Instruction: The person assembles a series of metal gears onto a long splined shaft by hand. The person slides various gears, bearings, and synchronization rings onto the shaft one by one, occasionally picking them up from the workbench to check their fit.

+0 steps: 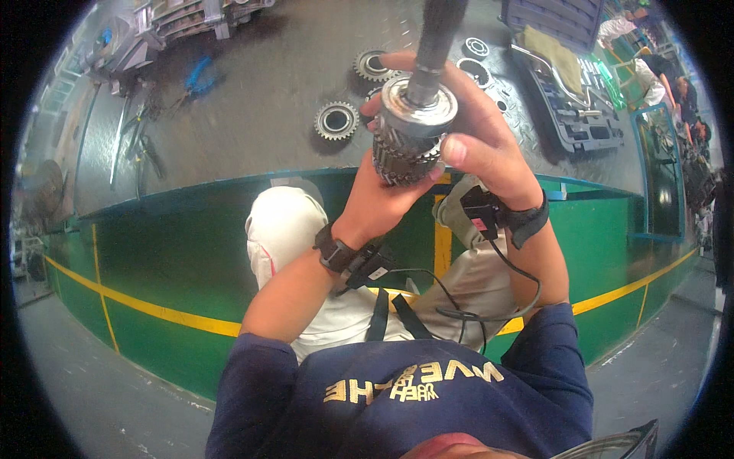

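Observation:
Both my hands are wrapped round a steel gear shaft (410, 145), held up over the near edge of the workbench. Its long thin end points up and away from me, and stacked toothed gears and a bright collar sit at the near end. My left hand (382, 200) grips the lower left side of the gear stack, its fingers mostly hidden behind it. My right hand (489, 134) curls round the right side, thumb in front and fingers behind. Just left of the shaft a loose gear ring (322, 122) lies flat, and another gear (365, 67) lies partly behind the fingers.
The dark metal workbench (252, 99) bears a bearing (477, 47) and a ring (482, 73) beyond my right hand. An open socket-set case (573, 126) lies at right. Pliers (145, 157), a blue-handled tool (200, 75) and a metal housing (176, 23) are at left. Other people stand far right.

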Tool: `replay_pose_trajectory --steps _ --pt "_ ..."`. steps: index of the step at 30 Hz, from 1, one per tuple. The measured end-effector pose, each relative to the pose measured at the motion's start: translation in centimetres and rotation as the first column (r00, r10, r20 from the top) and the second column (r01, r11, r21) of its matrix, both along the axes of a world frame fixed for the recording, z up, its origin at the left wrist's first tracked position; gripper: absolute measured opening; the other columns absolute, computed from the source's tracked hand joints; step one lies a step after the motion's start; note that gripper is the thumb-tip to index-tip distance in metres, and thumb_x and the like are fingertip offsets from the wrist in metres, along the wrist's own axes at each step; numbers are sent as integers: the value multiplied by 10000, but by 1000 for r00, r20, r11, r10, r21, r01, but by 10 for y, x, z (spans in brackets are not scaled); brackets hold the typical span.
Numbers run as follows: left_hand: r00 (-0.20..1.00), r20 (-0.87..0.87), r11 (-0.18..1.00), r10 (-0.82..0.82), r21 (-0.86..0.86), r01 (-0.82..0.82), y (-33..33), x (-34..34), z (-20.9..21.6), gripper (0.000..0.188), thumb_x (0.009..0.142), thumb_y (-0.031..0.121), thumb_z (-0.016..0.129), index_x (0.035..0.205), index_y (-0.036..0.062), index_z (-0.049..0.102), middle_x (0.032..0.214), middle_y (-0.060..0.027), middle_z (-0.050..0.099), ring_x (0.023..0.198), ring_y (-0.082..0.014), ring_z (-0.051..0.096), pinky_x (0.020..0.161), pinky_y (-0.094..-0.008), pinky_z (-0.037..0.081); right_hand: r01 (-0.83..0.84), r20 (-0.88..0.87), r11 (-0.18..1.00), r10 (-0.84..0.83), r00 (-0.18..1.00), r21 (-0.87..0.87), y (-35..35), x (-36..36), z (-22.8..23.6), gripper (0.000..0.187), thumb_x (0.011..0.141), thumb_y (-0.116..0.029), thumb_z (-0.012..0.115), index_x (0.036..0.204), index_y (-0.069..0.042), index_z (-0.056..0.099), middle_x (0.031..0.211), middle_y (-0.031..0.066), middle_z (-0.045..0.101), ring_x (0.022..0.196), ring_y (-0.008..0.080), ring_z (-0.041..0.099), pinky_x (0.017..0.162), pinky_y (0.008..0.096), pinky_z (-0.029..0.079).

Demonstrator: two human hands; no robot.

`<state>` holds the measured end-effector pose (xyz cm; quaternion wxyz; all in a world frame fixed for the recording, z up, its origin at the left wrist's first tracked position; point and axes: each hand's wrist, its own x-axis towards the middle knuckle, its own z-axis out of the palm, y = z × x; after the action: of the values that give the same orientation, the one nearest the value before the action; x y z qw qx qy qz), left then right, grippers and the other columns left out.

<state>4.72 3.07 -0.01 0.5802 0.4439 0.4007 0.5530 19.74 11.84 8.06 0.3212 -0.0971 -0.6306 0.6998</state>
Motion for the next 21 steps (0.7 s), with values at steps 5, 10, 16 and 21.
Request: replay_pose_trajectory --steps 5,10,16,21 --pt "998 -35 990 56 133 -51 -5 -8 -10 565 932 69 785 1430 13 525 1345 -110 642 1227 -194 633 1046 -372 513 90 66 977 -105 992 195 -6 1 -7 831 872 -216 819 1575 -36 414 1394 145 625 1301 235 588 1139 407 420" --pt "995 93 965 -34 261 8 -8 -18 -6 686 910 2 769 1506 13 431 1395 -97 585 1279 -185 589 1080 -371 495 109 128 979 -132 983 171 -15 15 -34 886 866 -245 792 1610 -42 355 1514 181 545 1406 270 526 1167 432 410" --pt "966 227 979 -127 188 84 -24 -23 1 778 842 150 863 1478 16 435 1147 -45 595 1011 -116 577 871 -287 478 -130 132 991 133 982 -32 -41 16 -77 762 888 -149 736 1560 -15 403 1515 136 548 1413 259 516 1155 422 436" --pt "952 241 972 -187 188 144 -15 -8 47 1275 651 683 936 1551 113 235 830 -46 564 724 -170 566 643 -314 454 77 206 985 -108 973 153 -71 1 -105 252 928 -147 699 1119 14 666 977 161 703 959 235 692 900 395 531"
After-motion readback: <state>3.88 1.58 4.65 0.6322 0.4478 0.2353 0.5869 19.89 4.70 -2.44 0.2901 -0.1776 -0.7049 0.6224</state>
